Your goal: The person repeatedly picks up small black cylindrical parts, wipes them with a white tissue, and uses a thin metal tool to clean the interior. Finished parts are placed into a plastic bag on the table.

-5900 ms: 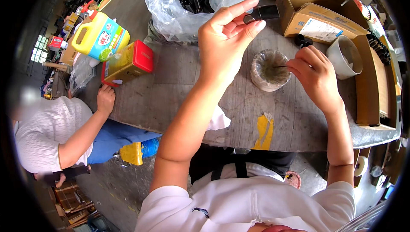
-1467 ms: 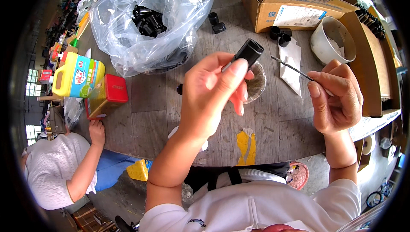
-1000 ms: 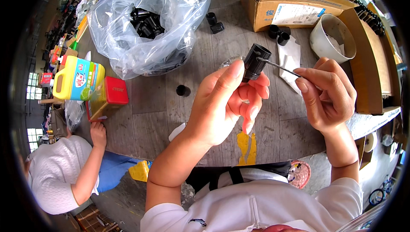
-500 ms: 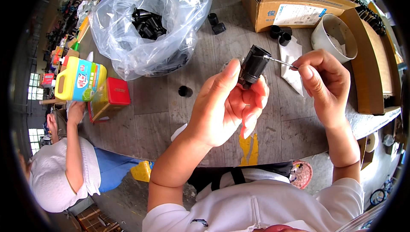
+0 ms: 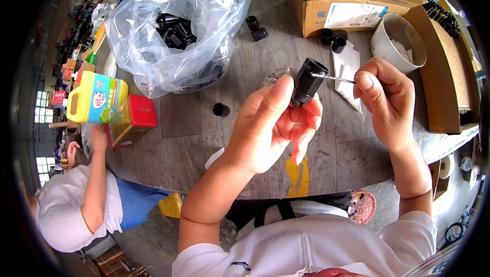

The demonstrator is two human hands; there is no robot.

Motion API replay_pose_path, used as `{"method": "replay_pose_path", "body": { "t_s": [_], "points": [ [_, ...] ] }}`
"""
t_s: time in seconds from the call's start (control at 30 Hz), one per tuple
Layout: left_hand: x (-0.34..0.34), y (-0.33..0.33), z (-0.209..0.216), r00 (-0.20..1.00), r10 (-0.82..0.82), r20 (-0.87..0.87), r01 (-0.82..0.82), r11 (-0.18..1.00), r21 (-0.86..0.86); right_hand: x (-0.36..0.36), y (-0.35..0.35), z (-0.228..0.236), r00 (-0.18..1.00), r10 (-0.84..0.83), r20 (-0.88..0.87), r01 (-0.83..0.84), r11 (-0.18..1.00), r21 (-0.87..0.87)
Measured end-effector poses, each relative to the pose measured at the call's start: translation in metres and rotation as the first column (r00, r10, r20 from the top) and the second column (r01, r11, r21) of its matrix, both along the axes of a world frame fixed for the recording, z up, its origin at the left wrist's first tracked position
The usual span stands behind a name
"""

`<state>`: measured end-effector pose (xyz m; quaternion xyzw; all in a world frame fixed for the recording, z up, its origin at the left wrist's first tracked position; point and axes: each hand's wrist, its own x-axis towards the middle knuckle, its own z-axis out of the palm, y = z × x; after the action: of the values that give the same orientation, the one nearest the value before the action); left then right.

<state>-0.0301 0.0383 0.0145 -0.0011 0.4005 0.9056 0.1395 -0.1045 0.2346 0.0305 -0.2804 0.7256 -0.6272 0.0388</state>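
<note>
Left hand (image 5: 264,130) grips the cap (image 5: 308,86); right hand (image 5: 388,98) pinches the rod (image 5: 341,79). Best a steady cap and light touch at its right side.

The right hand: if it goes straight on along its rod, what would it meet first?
Probably the black part in the left hand. The rod seems to touch it; depth is unclear.

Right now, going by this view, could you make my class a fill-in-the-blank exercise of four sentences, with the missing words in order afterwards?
1. The left hand holds a cylindrical part whose colour is ____.
2. The right hand pinches a thin rod between its fingers and ____.
3. Beside the red-topped tin stands a jug whose handle is ____.
4. In the picture, the clear plastic bag lies to the ____ of the white bowl.

Missing words: black; thumb; yellow; left.
</note>
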Motion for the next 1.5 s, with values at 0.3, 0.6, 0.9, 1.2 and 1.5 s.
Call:
{"method": "replay_pose_path", "body": {
  "t_s": [0.3,0.6,0.9,1.2,1.5],
  "points": [
    [0.0,0.009,0.005,0.996,0.068,-0.065,-0.081,0.971,-0.225,0.002,0.0,0.002,1.0,-0.018,0.02,0.016,0.994,0.112],
    [-0.003,-0.001,-0.002,0.999,-0.022,0.049,0.016,0.993,0.115,0.0,0.0,0.002,0.995,-0.002,0.097,-0.016,0.983,0.182],
    [-0.005,-0.038,0.025,0.935,0.317,-0.161,-0.351,0.895,-0.275,-0.012,-0.009,-0.02,0.974,-0.052,-0.223,0.087,0.985,0.15],
    [-0.007,-0.048,0.024,0.823,0.436,-0.364,-0.559,0.732,-0.388,-0.006,-0.021,-0.031,0.746,0.171,-0.643,0.074,0.939,0.335],
    [-0.006,-0.038,0.021,0.806,0.37,-0.461,-0.571,0.691,-0.444,-0.05,-0.015,-0.024,0.762,-0.132,-0.634,0.39,0.875,0.286]
  ]
}}
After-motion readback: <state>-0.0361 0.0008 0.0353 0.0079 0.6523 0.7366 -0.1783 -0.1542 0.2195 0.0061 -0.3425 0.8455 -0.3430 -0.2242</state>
